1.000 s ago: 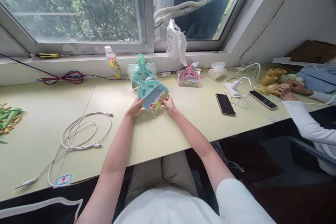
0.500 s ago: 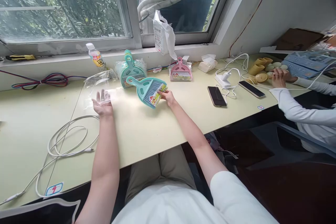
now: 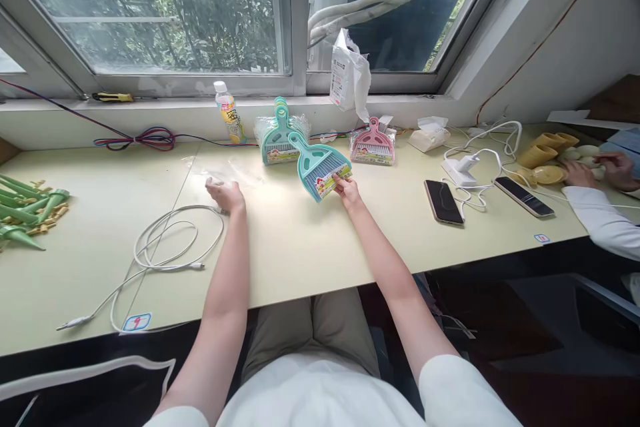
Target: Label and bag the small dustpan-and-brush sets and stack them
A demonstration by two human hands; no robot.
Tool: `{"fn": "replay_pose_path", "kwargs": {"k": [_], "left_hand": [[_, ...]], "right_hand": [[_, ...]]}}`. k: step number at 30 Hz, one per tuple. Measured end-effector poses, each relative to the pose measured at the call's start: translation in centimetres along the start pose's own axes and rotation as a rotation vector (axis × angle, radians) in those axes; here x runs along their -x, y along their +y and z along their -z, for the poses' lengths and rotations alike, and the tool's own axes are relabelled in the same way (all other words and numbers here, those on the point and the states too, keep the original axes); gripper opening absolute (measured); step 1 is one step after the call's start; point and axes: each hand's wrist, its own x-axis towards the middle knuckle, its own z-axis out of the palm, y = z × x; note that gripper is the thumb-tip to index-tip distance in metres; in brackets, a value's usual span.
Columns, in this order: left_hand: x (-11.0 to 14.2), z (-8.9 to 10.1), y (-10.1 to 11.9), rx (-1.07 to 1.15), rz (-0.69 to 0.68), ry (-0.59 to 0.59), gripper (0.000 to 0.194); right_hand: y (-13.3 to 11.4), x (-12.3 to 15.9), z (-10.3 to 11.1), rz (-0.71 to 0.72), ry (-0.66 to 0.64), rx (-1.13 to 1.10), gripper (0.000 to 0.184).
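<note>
My right hand [image 3: 347,189] pinches the lower edge of a teal mini dustpan-and-brush set [image 3: 317,167], holding it tilted above the pale yellow table [image 3: 310,247]. My left hand [image 3: 226,194] rests knuckles up on the table, fingers closed on the edge of a clear plastic bag [image 3: 227,170] that lies flat. Behind stand a bagged stack of teal dustpan sets [image 3: 278,140] and a pink bagged set [image 3: 373,145].
A white cable [image 3: 170,247] coils left of my left arm. A drink bottle [image 3: 227,112], coloured wires [image 3: 137,140] and a white bag [image 3: 347,77] sit by the window sill. Green pieces [image 3: 25,207] lie far left. Two phones [image 3: 443,201] and another person's hands [image 3: 597,170] are at the right.
My left hand let go of the teal set, pulled the clear bag off to the left and laid it flat on the table. My right hand kept the set.
</note>
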Motion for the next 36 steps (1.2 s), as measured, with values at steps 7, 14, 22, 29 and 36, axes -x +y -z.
{"fn": "replay_pose_path", "kwargs": {"k": [7, 14, 22, 29, 36], "left_hand": [[1.7, 1.1, 1.6, -0.052, -0.134, 0.101, 0.105], [4.6, 1.3, 4.0, 0.199, -0.382, -0.195, 0.064], [11.5, -3.7, 3.9, 0.462, -0.021, -1.041, 0.063], [10.7, -4.8, 1.5, 0.459, 0.032, -0.999, 0.059], [9.6, -3.8, 2.6, 0.504, -0.160, -0.757, 0.045]], "right_hand": [[0.0, 0.1, 0.1, -0.012, 0.004, -0.018, 0.023], [-0.5, 0.8, -0.7, -0.008, 0.008, 0.018, 0.024], [-0.3, 0.9, -0.5, 0.067, -0.077, 0.118, 0.028], [-0.4, -0.2, 0.3, 0.103, -0.200, 0.504, 0.025], [-4.1, 0.6, 4.4, 0.624, 0.381, 1.136, 0.050]]}}
